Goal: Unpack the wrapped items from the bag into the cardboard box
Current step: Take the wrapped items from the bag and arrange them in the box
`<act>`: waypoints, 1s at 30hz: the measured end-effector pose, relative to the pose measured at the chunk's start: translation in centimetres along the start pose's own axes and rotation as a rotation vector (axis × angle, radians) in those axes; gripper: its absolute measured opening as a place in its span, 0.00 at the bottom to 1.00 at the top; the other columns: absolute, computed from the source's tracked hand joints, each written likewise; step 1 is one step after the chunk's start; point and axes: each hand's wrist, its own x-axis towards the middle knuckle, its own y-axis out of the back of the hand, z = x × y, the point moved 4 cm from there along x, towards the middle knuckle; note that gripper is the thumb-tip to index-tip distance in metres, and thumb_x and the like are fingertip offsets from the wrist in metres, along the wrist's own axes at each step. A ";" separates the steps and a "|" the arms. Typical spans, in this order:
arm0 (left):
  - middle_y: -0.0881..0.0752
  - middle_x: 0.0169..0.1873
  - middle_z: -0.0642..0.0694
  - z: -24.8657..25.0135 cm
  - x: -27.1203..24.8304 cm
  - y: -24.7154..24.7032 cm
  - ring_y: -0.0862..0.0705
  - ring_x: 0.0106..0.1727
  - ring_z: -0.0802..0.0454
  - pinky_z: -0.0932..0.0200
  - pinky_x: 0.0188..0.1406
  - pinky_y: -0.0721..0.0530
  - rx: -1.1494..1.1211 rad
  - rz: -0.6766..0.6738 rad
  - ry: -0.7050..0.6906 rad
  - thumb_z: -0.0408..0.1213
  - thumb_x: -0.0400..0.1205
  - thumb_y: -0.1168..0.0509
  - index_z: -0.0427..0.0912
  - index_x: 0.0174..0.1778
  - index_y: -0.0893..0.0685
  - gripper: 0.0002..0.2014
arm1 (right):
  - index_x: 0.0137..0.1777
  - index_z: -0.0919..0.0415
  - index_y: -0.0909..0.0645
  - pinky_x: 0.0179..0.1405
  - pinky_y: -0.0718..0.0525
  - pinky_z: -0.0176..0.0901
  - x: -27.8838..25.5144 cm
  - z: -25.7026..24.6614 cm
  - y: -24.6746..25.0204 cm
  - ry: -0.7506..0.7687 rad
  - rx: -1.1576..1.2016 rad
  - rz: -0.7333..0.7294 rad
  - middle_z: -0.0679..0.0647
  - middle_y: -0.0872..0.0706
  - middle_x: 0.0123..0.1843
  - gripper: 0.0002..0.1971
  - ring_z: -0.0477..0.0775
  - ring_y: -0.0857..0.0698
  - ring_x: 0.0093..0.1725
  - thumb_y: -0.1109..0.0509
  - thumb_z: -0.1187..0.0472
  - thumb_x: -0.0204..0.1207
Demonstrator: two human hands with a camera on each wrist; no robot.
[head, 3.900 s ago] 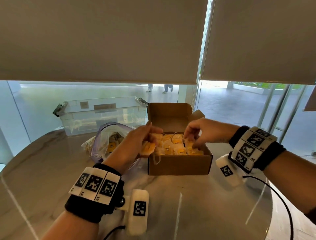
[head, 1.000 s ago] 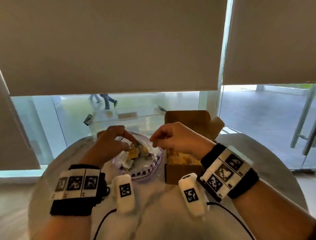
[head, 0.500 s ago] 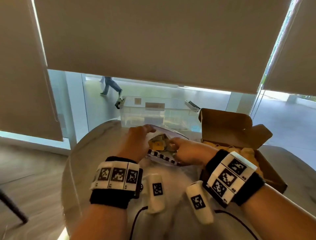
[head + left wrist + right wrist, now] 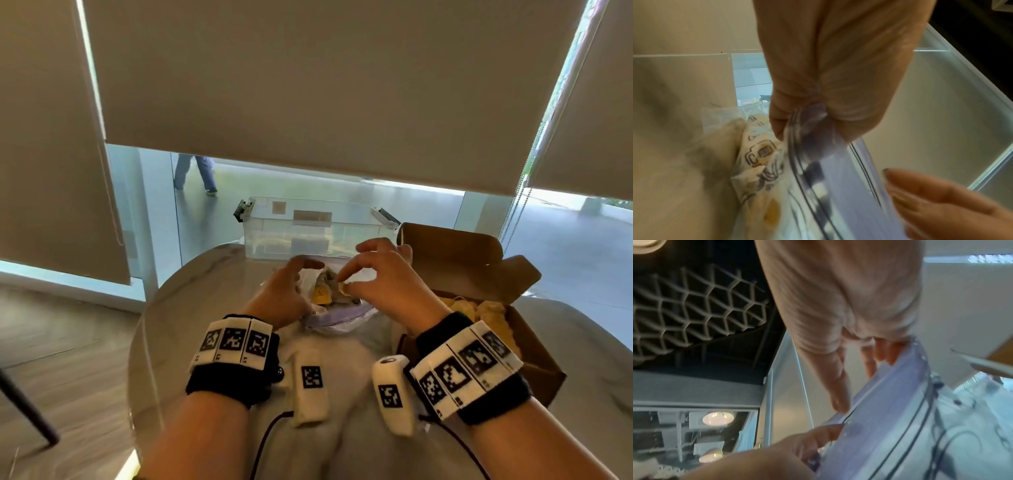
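Note:
A clear zip bag (image 4: 337,317) with a purple seal strip lies open on the round table, left of the cardboard box (image 4: 534,346). Yellow wrapped items (image 4: 322,296) show in its mouth. My left hand (image 4: 284,291) pinches the bag's left rim; in the left wrist view, thumb and fingers (image 4: 803,116) clamp the strip (image 4: 838,178) beside printed wrappers (image 4: 760,152). My right hand (image 4: 342,284) hovers over the mouth, its thumb and fingers (image 4: 855,391) a little apart, touching the strip (image 4: 890,410), with nothing seen between them. The box holds several yellow wrapped items (image 4: 479,310).
A clear plastic bin (image 4: 308,229) stands at the table's far edge behind the bag. The box's lid flap (image 4: 452,250) stands up at the back right. The marble table (image 4: 205,308) ends close on the left; a dark leg (image 4: 27,411) stands on the floor there.
Both hands left the box for the bag. In the last half second my right hand rose from the bag's near rim to above its mouth; the left keeps hold of the rim.

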 end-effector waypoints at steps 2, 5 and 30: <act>0.25 0.51 0.48 0.4 -0.2 -0.1 0.23 0.48 0.51 0.58 0.41 0.19 -0.003 -0.014 -0.022 0.16 0.65 0.31 0.58 0.61 0.23 0.35 | 0.49 0.43 0.14 0.55 0.44 0.43 0.2 1.2 -1.1 -0.075 -0.169 -0.114 0.48 0.26 0.62 0.05 0.51 0.37 0.65 0.29 0.54 0.75; 0.20 0.50 0.53 1.1 -0.6 0.5 0.20 0.52 0.49 0.66 0.41 0.23 0.069 0.020 -0.087 0.12 0.67 0.36 0.51 0.53 0.15 0.29 | 0.61 0.48 0.16 0.52 0.42 0.45 0.0 2.1 -1.0 -0.139 -0.258 -0.074 0.53 0.22 0.61 0.13 0.57 0.35 0.64 0.34 0.57 0.78; 0.20 0.45 0.39 -1.1 -0.4 1.1 0.22 0.46 0.42 0.55 0.39 0.21 -0.416 0.254 0.205 0.11 0.69 0.44 0.40 0.33 0.16 0.20 | 0.57 0.63 0.14 0.67 0.23 0.48 -0.2 1.5 -2.1 -0.223 -0.093 -0.095 0.60 0.15 0.62 0.15 0.57 0.19 0.62 0.38 0.73 0.76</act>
